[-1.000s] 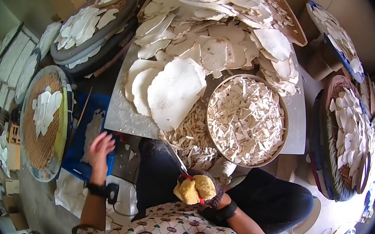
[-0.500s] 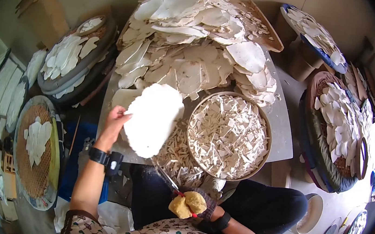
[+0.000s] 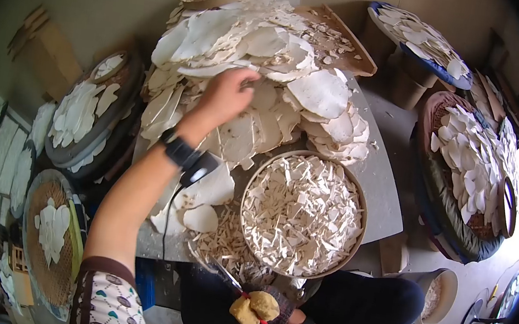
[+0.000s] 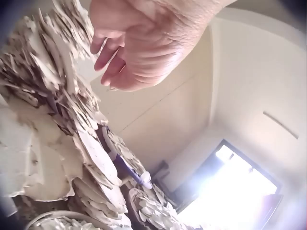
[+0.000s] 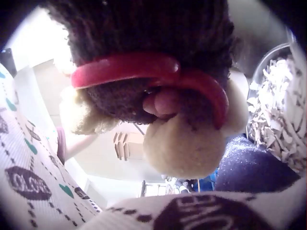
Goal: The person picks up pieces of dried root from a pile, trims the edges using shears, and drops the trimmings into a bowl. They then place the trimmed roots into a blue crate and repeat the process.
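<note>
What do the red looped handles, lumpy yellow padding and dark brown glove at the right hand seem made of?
The red looped handles look like smooth plastic or coated metal, with glossy highlights. The lumpy yellow padding seems to be foam sponge, being matte and rough. The dark brown glove looks like knitted yarn: ribbed and fuzzy.

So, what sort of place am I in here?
Probably a small workshop: a big heap of pale slices sits on the table, next to a round tub of cut strips, with more slices on round trays nearby.

beige walls [image 4: 158,115], a grey floor [image 3: 382,112], glaring white light in a dark-framed opening [image 4: 230,187].
</note>
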The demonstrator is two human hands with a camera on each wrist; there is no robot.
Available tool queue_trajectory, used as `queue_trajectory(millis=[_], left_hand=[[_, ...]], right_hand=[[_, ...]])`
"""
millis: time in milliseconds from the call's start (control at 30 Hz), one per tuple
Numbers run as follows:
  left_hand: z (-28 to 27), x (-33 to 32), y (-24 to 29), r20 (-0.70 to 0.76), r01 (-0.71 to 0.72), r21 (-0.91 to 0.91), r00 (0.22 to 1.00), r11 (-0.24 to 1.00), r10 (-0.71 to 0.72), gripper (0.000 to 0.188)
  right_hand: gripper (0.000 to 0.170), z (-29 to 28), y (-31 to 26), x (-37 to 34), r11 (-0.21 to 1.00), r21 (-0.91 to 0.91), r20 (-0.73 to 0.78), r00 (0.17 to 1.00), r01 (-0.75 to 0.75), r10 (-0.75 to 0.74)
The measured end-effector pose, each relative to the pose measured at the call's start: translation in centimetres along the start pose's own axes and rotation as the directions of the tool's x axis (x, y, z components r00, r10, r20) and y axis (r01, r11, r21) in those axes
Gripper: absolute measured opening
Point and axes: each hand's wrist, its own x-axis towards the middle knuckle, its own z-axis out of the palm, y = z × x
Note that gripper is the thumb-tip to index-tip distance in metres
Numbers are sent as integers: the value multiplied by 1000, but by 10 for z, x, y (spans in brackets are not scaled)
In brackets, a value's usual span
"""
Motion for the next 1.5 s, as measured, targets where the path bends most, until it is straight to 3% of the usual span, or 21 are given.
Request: queue_trajectory(millis=[33, 100, 133, 200, 233, 367, 400, 500, 700, 900, 933, 1033, 1067, 1100, 1167, 1233, 1267, 1333, 1400, 1433, 1500], left_hand=[[14, 23, 7, 56, -2, 114, 998, 993, -5, 33], [52, 69, -13, 30, -210, 399, 976, 893, 216, 42], [62, 81, -12, 88, -176, 512, 984, 841, 152, 52], [91, 102, -43, -31, -140, 676, 976, 723, 218, 55], [94, 107, -41, -85, -110, 745, 963, 658, 256, 56], [84, 115, -44, 51, -93, 693, 995, 714, 81, 57], [82, 114, -46, 33, -112, 686, 992, 719, 123, 42], [76, 115, -53, -53, -77, 666, 987, 742, 150, 37], [74, 55, -13, -7, -290, 557, 935, 778, 354, 39], [70, 5, -11, -156, -406, 444, 843, 799, 515, 22], [61, -5, -3, -207, -392, 401, 842, 828, 499, 24], [39, -38, 5, -385, -277, 175, 864, 945, 325, 26], [29, -52, 8, -430, -168, 22, 889, 986, 161, 27], [21, -63, -3, -443, -110, -79, 894, 991, 64, 23], [1, -89, -14, -186, 144, -634, 925, 759, -331, 20], [-15, -113, -21, -70, 165, -849, 907, 502, -416, 20], [-23, -126, -22, -14, 215, -875, 885, 435, -465, 20], [-34, -151, -47, 83, 337, -854, 840, 396, -537, 23], [-41, -177, -76, 166, 424, -838, 797, 343, -581, 23], [-41, -190, -93, 161, 473, -780, 784, 410, -600, 22], [-39, -214, -125, 151, 561, -639, 762, 526, -630, 21]], right_hand=[[44, -1, -8, -1, 995, -93, -15, 999, 33, -35], [45, -5, -23, 0, 983, -182, -107, 994, -34, 15], [49, -5, -23, 0, 980, -197, -136, 991, -8, -19], [58, -6, -11, -3, 970, -239, -189, 977, 53, -100], [51, -7, -33, -1, 894, -441, -152, 975, 82, -164], [52, -13, -30, 5, 949, -313, -171, 980, 42, -100], [52, -14, -28, 7, 959, -282, -170, 982, 36, -86], [53, -16, -25, 6, 973, -231, -160, 985, 24, -62], [55, -11, -18, 0, 989, -146, -128, 991, 20, -39], [57, -4, -14, 0, 1000, -7, -65, 998, -13, 12], [42, 2, -20, 2, 995, 36, -109, 990, 90, -85], [29, 3, -14, 2, 983, 96, -60, 987, 154, -148], [42, 1, 0, 3, 925, 366, -29, 994, 105, -101], [41, 1, 9, 3, 909, 409, -10, 996, 85, -89], [38, 0, 22, 3, 980, 183, -41, 996, 81, -75], [36, 3, 43, 5, 975, -204, -88, 990, 90, -110], [38, 6, 31, 4, 996, 87, -115, 993, -30, 40], [39, 7, 24, 3, 919, 381, -102, 983, -101, 151], [40, 6, 19, 2, 966, 249, -106, 989, -70, 99], [44, 7, 26, 3, 873, 470, -64, 982, -129, 180], [46, 9, 30, 4, 939, 326, -126, 979, -113, 161]])
